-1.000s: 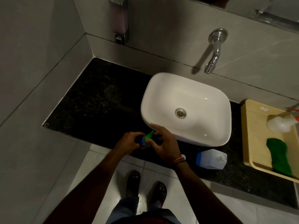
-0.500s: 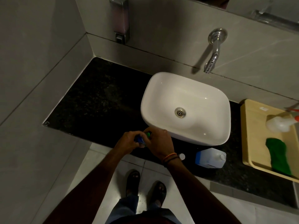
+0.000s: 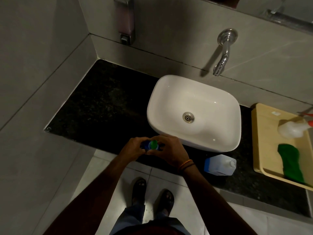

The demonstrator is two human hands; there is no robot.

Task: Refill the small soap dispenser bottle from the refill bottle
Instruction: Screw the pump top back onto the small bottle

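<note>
Counter: a black speckled stone counter runs along the wall, its front edge toward the person, set into a corner of grey tiled walls.
Floor: pale tiles below the counter edge, with the person's sandalled feet at 6 o'clock in the view.
Basin: a white rounded basin sits on top of the counter, a metal drain at its middle.
Tap: a chrome wall tap juts from the tiles at 12 o'clock of the basin.
Wall dispenser: a wall-mounted soap box hangs at 10 o'clock of the basin, at the top of the view.
Tray: a beige tray lies at 3 o'clock of the basin, holding a green cloth and a translucent spray bottle.
Refill bottle: the translucent refill bottle with a blue label stands on the counter at 5 o'clock of the basin, just beside it, free of both hands.
Small bottle: the small blue dispenser bottle with its green top is held over the counter's front edge, at 7 o'clock of the basin.
Left hand: the left hand wraps the bottle's body from 9 o'clock, fingers curled snugly around it.
Right hand: the right hand closes in from 3 o'clock, its fingers bent around the bottle just beside the green top; whether they touch the top itself cannot be told.
Wrist: orange and dark thread bands circle the right wrist.
</note>
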